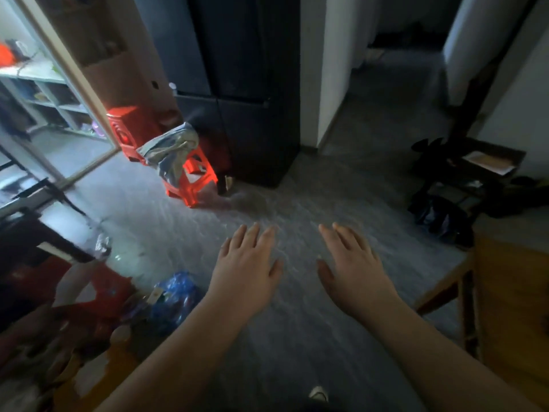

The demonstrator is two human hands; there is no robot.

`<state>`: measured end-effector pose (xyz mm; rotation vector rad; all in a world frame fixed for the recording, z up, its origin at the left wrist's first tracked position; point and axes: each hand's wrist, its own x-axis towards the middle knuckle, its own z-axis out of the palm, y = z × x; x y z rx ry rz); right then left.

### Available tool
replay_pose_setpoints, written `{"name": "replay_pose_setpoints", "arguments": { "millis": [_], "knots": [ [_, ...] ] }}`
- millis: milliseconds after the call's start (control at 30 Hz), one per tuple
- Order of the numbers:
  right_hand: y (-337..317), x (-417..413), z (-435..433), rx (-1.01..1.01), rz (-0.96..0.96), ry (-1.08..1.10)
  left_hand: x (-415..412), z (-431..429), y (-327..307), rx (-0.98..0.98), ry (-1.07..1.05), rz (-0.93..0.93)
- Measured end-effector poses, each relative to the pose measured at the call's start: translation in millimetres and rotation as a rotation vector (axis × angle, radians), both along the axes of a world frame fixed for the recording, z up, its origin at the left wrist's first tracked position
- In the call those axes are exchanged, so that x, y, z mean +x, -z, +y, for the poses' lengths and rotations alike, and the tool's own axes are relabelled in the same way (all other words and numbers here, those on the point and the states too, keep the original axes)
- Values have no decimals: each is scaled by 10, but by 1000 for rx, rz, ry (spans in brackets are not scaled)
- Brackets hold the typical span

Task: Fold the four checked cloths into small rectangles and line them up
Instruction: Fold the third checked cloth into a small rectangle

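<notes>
Grey mottled floor (297, 203) fills the centre of the frame. It runs open to a tall black cabinet (252, 84) at top centre and a passage at upper right. Two red plastic stools (193, 179) (127, 129) stand at upper left, one crumpled blue plastic bag (175, 295) lies at lower left, and one yellow wooden table (511, 292) borders the right edge. The left hand (246, 263) and right hand (353, 263) stretch out flat, fingers spread, holding nothing. The checked cloths cannot be made out.

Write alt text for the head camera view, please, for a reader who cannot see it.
The left hand and right hand reach forward side by side, fingers straight, holding nothing, above a grey floor. Beyond them stand a red plastic stool and a dark refrigerator; a blue plastic bag lies at left.
</notes>
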<state>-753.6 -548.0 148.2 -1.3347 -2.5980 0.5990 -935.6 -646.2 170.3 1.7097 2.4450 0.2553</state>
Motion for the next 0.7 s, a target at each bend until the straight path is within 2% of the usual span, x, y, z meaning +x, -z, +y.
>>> {"name": "replay_pose_setpoints", "arguments": {
  "millis": [433, 700],
  "knots": [
    [73, -276, 2688, 60, -107, 290, -416, 3296, 303, 6, 305, -81],
    [62, -364, 4402, -39, -108, 605, -695, 5590, 288, -49, 509, -41]
  ]
}}
